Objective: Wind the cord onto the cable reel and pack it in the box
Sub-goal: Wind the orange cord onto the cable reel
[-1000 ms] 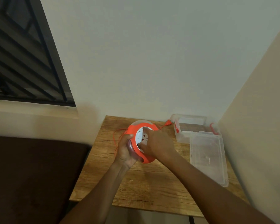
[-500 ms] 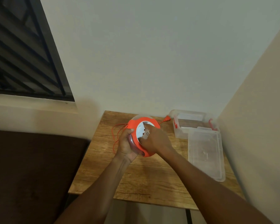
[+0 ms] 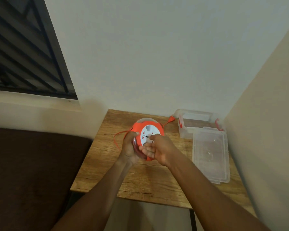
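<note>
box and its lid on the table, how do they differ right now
The clear plastic box stands upright and open at the table's far right corner, deep-walled, with red latches at its two ends; the lid is shallow, lies flat nearer the person, and shows no red parts. The lid's far edge overlaps the box's near rim. Both are transparent and rectangular, and neither is touched by a hand.

Just one head cam here, looking forward and down from above the surface (image 3: 157, 180), close over both forearms, facing a wall corner, window off to the left.
</note>
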Demonstrator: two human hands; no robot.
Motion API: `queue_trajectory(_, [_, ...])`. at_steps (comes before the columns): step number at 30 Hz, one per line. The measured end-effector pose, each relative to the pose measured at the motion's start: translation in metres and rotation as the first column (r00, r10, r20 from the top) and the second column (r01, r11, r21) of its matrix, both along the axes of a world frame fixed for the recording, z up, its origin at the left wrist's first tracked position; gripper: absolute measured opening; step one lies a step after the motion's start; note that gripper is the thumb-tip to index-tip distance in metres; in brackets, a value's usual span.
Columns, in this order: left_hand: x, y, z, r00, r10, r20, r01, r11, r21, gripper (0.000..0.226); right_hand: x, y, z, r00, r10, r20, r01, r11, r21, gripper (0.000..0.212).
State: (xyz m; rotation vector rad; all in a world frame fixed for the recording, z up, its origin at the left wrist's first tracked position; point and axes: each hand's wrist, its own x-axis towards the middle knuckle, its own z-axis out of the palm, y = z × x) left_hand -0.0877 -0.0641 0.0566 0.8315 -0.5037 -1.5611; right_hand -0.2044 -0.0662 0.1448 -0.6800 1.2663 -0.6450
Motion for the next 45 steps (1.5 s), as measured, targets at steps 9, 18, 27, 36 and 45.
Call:
queue_trajectory(9, [0.009,-0.002,0.013,0.983,-0.001,-0.184,-0.023,0.991,-0.132,0.071,-0.009,-0.017,0.007,0.201,-0.16,-0.967,-0.92,0.308,-0.242,0.06])
queue_trajectory(18, [0.01,0.001,0.013,0.981,-0.009,-0.193,-0.017,0.991,-0.13,0.084,0.0,-0.018,-0.011,0.144,-0.287,-0.947,-0.908,0.343,-0.241,0.066])
queue_trajectory(27, [0.005,-0.002,0.013,0.999,0.019,-0.047,-0.025,0.989,-0.144,0.067,-0.003,-0.035,-0.008,0.413,0.03,-0.91,-0.758,0.566,-0.326,0.06])
queue_trajectory(36, [0.008,-0.006,0.016,0.993,0.009,0.119,0.006,0.992,-0.124,0.04,-0.006,-0.029,-0.009,0.997,0.0,0.081,-0.013,0.988,0.152,0.034])
queue_trajectory(45, [0.027,-0.011,0.019,0.998,0.062,-0.029,-0.064,0.995,-0.077,0.098,-0.016,-0.017,-0.014,0.409,-0.244,-0.879,-0.779,0.409,-0.476,0.045])
